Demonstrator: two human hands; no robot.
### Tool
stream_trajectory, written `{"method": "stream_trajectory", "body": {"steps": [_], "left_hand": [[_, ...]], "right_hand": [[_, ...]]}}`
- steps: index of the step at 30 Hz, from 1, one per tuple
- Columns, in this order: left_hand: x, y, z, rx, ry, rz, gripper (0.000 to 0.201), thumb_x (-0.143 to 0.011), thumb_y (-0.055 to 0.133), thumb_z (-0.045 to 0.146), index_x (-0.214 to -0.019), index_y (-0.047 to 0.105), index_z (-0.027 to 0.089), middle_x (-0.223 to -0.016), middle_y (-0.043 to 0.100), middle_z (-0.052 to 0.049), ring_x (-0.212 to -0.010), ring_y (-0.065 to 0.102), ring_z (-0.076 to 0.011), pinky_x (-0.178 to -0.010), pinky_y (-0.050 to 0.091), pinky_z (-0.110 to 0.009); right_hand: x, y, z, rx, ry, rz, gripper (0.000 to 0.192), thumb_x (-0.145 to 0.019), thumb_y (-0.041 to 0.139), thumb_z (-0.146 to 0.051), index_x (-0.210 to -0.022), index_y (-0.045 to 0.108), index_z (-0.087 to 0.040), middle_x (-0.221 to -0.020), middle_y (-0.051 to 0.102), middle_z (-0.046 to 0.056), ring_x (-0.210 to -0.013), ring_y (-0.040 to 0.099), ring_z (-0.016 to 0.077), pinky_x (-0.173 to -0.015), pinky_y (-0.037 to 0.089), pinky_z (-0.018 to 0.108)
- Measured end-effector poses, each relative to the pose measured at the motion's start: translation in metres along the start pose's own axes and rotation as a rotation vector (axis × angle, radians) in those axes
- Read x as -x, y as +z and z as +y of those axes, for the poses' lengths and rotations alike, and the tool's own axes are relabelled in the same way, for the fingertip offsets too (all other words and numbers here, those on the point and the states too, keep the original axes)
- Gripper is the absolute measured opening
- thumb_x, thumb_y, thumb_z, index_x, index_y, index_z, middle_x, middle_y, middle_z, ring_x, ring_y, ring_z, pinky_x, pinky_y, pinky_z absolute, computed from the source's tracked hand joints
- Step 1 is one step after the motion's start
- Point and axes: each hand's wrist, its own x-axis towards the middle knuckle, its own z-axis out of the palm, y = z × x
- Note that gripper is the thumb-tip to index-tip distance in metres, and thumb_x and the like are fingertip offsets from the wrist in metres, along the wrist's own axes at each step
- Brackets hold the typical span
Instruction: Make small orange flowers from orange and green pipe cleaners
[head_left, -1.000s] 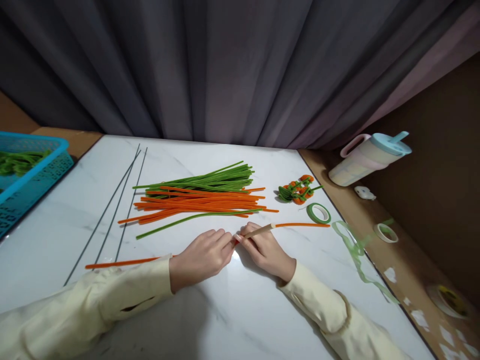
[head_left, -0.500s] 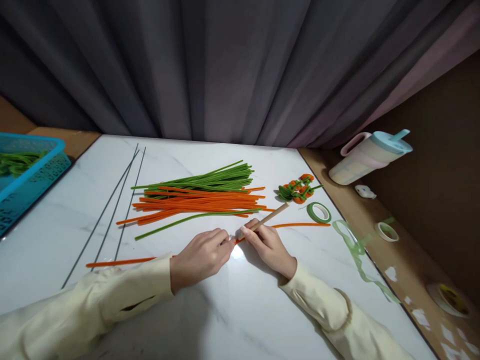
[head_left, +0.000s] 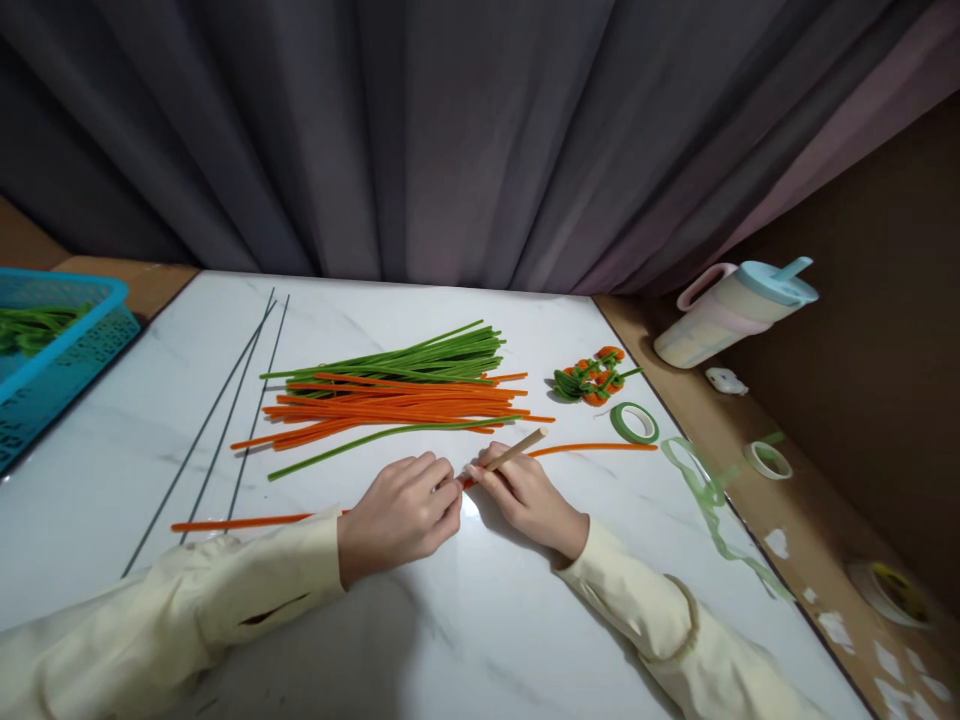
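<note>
My left hand (head_left: pixel 405 520) is closed on a long orange pipe cleaner (head_left: pixel 240 523), which runs out to the left under my sleeve and to the right past my other hand. Between the fingers of my right hand (head_left: pixel 529 500) a thin wooden stick (head_left: pixel 519 449) slants up to the right. Its lower end meets the pipe cleaner where my fingertips come close together, and the exact contact is hidden. Just beyond my hands lies a single green pipe cleaner (head_left: pixel 322 459). Behind it are a pile of orange pipe cleaners (head_left: pixel 405 403) and a bundle of green ones (head_left: pixel 420 356).
Small orange-and-green pipe-cleaner pieces (head_left: pixel 592 377) and a roll of green tape (head_left: pixel 634 423) lie to the right. Three dark thin rods (head_left: pixel 217 430) rest at left, near a blue basket (head_left: pixel 67 340). A lidded tumbler (head_left: pixel 720 315) stands at the right edge.
The wooden stick has tipped lower, its upper end moving left and toward me. My right fingers have shifted slightly left, closer to my left hand, which stays nearly in place.
</note>
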Motion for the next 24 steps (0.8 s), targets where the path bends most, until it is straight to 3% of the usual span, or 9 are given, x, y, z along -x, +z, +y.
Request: {"method": "stream_trajectory", "body": {"steps": [4,7,18,24], "left_hand": [[-0.0003,-0.0017,0.0013,-0.046,0.011,0.029,0.011,-0.085,0.048,0.02,-0.081,0.058,0.015,-0.069,0.056,-0.003,-0.063,0.05,-0.0172,-0.054,0.037,-0.029],[0.0002,0.0,0.0006,-0.062,0.024,0.024,0.012,-0.085,0.048,0.016,-0.076,0.056,0.016,-0.067,0.055,-0.002,-0.062,0.049,-0.0159,-0.054,0.035,-0.028],[0.0007,0.0032,-0.0001,-0.027,0.007,0.026,0.02,-0.085,0.045,0.014,-0.068,0.055,0.016,-0.065,0.052,-0.003,-0.062,0.047,-0.0161,-0.053,0.035,-0.029],[0.0007,0.0014,0.001,-0.023,-0.001,0.014,0.016,-0.083,0.045,0.016,-0.072,0.056,0.016,-0.066,0.052,-0.003,-0.062,0.047,-0.017,-0.053,0.036,-0.029]], "right_hand": [[-0.0005,-0.0011,0.0009,-0.133,0.095,0.053,0.027,-0.095,0.04,-0.033,-0.077,0.052,-0.018,-0.074,0.056,0.003,-0.067,0.053,0.0138,-0.064,0.043,0.026],[-0.0003,-0.0019,0.0003,-0.202,0.138,0.089,0.029,-0.095,0.04,-0.035,-0.077,0.054,-0.017,-0.072,0.055,0.002,-0.065,0.053,0.0127,-0.062,0.044,0.025],[0.0026,0.0011,-0.0003,0.015,-0.091,-0.003,0.028,-0.097,0.035,-0.032,-0.081,0.053,-0.018,-0.075,0.059,0.005,-0.071,0.054,0.0156,-0.066,0.044,0.028],[-0.0003,0.0039,-0.0045,0.07,-0.074,-0.041,0.029,-0.097,0.032,-0.031,-0.078,0.049,-0.019,-0.07,0.055,0.003,-0.064,0.051,0.0149,-0.062,0.043,0.028]]}}
